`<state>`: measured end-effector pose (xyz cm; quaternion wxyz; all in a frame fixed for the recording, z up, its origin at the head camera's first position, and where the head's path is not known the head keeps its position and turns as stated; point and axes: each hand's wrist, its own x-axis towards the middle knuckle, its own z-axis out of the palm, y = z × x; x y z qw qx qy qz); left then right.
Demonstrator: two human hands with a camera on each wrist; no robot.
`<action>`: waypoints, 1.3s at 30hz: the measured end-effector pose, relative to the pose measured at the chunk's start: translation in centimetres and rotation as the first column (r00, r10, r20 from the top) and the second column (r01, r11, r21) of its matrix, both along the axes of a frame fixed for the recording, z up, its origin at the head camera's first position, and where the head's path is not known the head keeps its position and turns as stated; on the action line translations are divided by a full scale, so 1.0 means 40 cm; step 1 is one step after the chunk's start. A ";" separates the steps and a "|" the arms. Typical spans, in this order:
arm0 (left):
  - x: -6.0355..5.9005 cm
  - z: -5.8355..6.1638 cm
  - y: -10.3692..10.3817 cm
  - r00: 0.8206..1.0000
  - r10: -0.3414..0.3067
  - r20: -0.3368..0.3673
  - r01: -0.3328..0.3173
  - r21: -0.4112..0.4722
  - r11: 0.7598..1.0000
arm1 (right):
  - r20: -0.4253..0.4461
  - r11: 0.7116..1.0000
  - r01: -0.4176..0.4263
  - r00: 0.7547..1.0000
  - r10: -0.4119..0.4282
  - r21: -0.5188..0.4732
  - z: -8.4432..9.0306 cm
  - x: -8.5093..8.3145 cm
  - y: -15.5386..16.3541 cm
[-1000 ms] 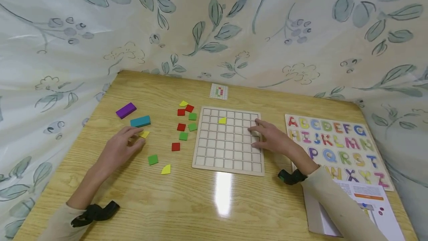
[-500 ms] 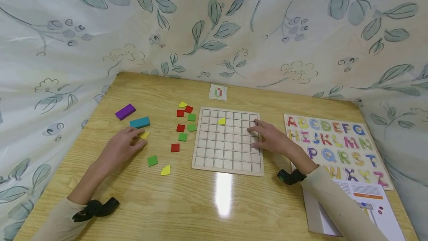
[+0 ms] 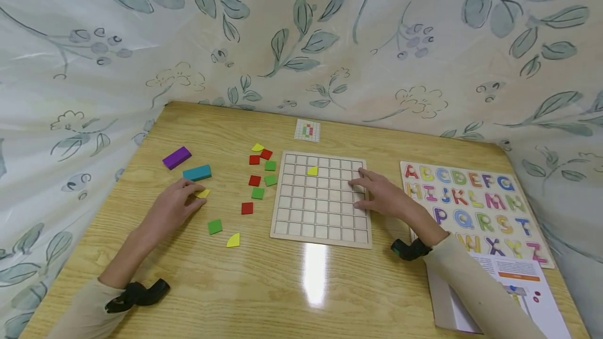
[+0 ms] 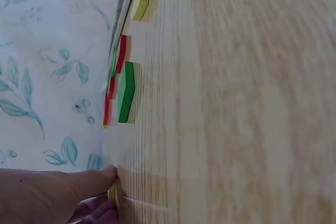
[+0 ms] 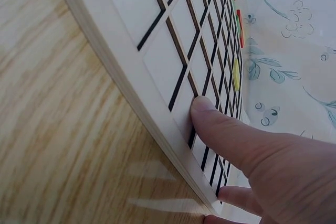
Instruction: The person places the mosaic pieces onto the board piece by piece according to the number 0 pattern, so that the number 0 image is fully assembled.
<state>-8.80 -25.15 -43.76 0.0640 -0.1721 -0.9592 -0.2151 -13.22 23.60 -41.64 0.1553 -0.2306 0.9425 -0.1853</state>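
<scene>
The step in hand looks like taking up the yellow piece (image 3: 204, 193) from the bench (image 3: 226, 286). A thin, flat thing like this probably comes up best by its edges, with thumb and fingertips kept low and squeezing evenly so that neither side tips. Raising it straight up before any sideways travel should spare the loose green tile (image 3: 214, 227) nearer the person (a low drag could nudge it). The teal block (image 3: 197, 172) lies just beyond the fingers of the left hand (image 3: 169, 205), so a small, tidy pinch seems wiser than a broad grasp.

The left hand's grip is nearly closed: thumb and fingers bend in on opposite sides of the yellow piece and appear to pinch it, how firmly I cannot tell. Nor can I tell whether the piece is clear of the wood. The right hand (image 3: 388, 195) has a wide grip with nothing in it; its thumb rests on the gridded board (image 3: 322, 215) near the right edge, which should help steady it.
</scene>
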 end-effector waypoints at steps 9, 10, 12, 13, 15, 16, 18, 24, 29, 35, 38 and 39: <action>-0.004 -0.007 0.000 1.000 0.002 0.027 -0.002 0.019 1.000 | 0.002 1.000 0.009 1.000 -0.009 0.009 0.001 0.001 -0.005; -0.005 -0.005 0.001 0.999 0.000 0.032 0.000 0.021 1.000 | 0.001 1.000 0.008 1.000 -0.008 0.009 0.001 0.001 -0.004; -0.007 -0.003 0.002 0.999 -0.006 0.040 0.006 0.021 1.000 | 0.001 1.000 0.008 1.000 -0.008 0.007 0.002 0.001 -0.003; -0.008 -0.001 0.003 0.999 -0.009 0.045 0.008 0.021 1.000 | -0.001 1.000 0.008 1.000 -0.008 0.005 0.001 0.001 -0.003; -0.009 0.000 0.004 0.999 -0.014 0.047 0.013 0.018 1.000 | -0.004 1.000 0.005 1.000 -0.005 0.000 0.001 0.001 -0.003; -0.010 0.000 0.004 0.999 -0.017 0.043 0.017 0.013 1.000 | -0.006 1.000 0.003 1.000 -0.003 -0.001 0.001 0.001 -0.002; -0.010 -0.001 0.005 0.999 -0.023 0.032 0.022 0.010 1.000 | -0.009 1.000 0.000 1.000 0.000 -0.003 0.001 0.001 -0.002; -0.005 -0.005 0.004 0.999 -0.031 -0.015 0.031 0.018 0.999 | -0.015 1.000 -0.002 1.000 0.002 0.002 0.002 0.004 -0.004; -0.002 -0.003 0.004 0.999 -0.032 -0.040 0.033 0.027 0.999 | -0.014 1.000 0.002 1.000 -0.002 0.007 0.003 0.003 -0.004; -0.001 0.001 0.001 1.000 -0.016 0.008 0.016 0.035 0.999 | -0.014 1.000 0.003 1.000 -0.003 0.000 0.001 0.002 -0.002; -0.001 0.001 0.001 1.000 -0.016 0.013 0.015 0.033 0.999 | -0.014 1.000 0.004 1.000 -0.004 0.000 0.000 0.001 -0.002; -0.001 0.001 0.001 1.000 -0.017 0.012 0.017 0.033 0.999 | -0.014 1.000 0.004 1.000 -0.004 0.001 0.000 0.001 -0.002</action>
